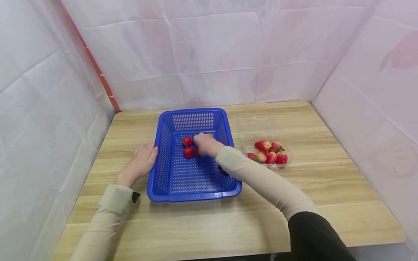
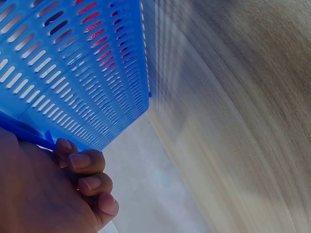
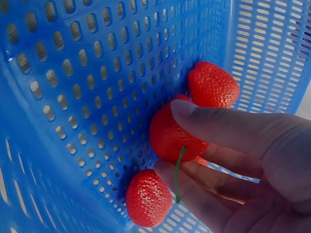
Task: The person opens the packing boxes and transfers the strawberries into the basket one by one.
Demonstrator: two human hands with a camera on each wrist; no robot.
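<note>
Partly, the right hand [image 1: 207, 145] hides the red fruit [image 3: 169, 136] it pinches.

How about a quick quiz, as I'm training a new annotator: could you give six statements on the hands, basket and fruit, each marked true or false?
1. The left hand touches the blue basket. True.
2. The right hand is outside the basket. False: it reaches inside.
3. The right hand pinches a red fruit. True.
4. The basket's walls are solid. False: they have rows of holes.
5. Strawberries lie in a clear container. True.
6. That container stands left of the basket. False: right of it.
</note>
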